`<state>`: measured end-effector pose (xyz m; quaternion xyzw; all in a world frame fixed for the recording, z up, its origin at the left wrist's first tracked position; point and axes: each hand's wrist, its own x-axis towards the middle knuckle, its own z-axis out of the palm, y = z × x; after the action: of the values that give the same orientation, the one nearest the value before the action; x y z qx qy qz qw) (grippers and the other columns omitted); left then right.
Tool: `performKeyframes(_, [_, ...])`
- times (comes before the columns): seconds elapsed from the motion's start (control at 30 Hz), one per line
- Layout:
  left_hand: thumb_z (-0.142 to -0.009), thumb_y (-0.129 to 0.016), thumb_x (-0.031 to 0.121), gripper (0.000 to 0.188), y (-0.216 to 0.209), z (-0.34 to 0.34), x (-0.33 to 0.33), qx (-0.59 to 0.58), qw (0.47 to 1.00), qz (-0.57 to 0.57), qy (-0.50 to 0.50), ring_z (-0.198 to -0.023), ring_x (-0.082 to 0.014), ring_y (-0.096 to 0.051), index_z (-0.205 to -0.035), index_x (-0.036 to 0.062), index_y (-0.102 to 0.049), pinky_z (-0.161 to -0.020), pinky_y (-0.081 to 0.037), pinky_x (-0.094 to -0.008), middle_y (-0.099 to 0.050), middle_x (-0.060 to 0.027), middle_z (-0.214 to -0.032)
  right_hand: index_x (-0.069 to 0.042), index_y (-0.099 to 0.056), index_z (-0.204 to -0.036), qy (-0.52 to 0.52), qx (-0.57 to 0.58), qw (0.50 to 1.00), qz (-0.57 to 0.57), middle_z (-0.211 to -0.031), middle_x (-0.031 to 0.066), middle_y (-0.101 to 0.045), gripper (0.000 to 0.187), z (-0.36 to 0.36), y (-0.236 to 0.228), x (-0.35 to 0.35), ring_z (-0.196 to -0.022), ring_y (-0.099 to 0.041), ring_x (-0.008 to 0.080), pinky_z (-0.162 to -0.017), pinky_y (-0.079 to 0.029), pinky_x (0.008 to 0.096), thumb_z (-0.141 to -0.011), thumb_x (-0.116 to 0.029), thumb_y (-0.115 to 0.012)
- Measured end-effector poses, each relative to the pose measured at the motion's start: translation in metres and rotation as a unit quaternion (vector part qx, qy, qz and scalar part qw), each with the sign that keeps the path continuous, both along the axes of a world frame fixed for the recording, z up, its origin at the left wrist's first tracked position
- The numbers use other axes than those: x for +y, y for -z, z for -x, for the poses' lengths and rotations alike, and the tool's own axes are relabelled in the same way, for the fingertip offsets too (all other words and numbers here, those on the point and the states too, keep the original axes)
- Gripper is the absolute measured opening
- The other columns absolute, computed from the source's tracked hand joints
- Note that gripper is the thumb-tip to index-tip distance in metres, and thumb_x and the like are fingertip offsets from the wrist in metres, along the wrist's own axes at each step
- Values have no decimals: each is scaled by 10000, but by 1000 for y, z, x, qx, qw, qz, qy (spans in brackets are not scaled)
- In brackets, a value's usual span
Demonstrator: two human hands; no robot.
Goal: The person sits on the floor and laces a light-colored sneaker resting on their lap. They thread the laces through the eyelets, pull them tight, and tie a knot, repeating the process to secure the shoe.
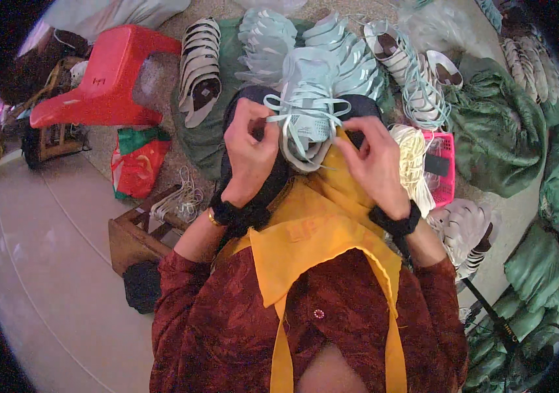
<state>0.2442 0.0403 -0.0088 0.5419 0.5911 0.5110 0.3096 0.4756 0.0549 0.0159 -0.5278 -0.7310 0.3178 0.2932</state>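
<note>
A pale blue sneaker (309,69) rests across my lap, its heel opening toward me. Its matching shoelace (307,99) is tied in a bow over the tongue, with one loop out to each side. At the left loop, my left hand (250,147) pinches the lace between thumb and forefinger. My right hand (379,160) has its fingertips closed on the lace at the right side of the bow. The yellow apron (319,226) lies beneath and just behind the shoe.
Stacked pale blue shoe uppers (266,42) lie ahead. Nested white uppers (201,59) are left of them, near a red plastic stool (119,78). White laces (410,160) hang by a pink basket (448,167) on the right. A wooden stool (132,239) stands at the left.
</note>
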Motion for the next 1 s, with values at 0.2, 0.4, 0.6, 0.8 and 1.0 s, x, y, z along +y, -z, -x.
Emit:
performKeyframes(0.2, [-811, -739, -41, 252, -12, 0, -10, 95, 994, -26, -48, -792, -169, -597, -917, 53, -531, -730, -497, -291, -597, -70, -896, -12, -633, -918, 11, -77, 996, -47, -893, 184, -658, 237, 16, 23, 27, -766, -659, 398, -662, -533, 461, -813, -210, -711])
performKeyframes(0.4, [-771, -811, 140, 346, -25, -10, -31, 291, 931, -68, 210, -884, -333, -610, -1021, 49, -590, -786, -486, -431, -620, -136, -949, -6, -650, -810, 22, -64, 997, -38, -782, 214, -678, 221, 24, 4, 42, -736, -668, 418, -658, -533, 496, -777, -221, -684])
performKeyframes(0.6, [-826, -750, 183, 329, -28, -14, -29, 384, 893, -32, 232, -948, -358, -577, -1061, 28, -578, -829, -454, -450, -621, -147, -995, 1, -677, -855, -1, 25, 998, -51, -842, 189, -693, 227, 28, -9, 50, -720, -680, 368, -638, -530, 441, -847, -224, -709])
performKeyframes(0.8, [-816, -731, 1, 242, -33, 5, -37, 179, 978, -16, 102, -892, -347, -592, -985, 1, -557, -777, -487, -382, -588, -154, -926, -51, -662, -1042, -114, 82, 989, -49, -949, 137, -682, 181, -5, 12, 12, -781, -686, 323, -662, -547, 398, -866, -83, -691])
performKeyframes(1.0, [-984, -604, 20, 120, -50, 19, -40, -126, 986, 80, 71, -943, -56, -501, -1062, 47, -516, -871, -414, -222, -555, 24, -1014, 13, -588, -1183, -273, -94, 953, -95, -1149, 184, -634, 352, 15, 31, 9, -920, -665, 408, -756, -562, 458, -834, 10, -634])
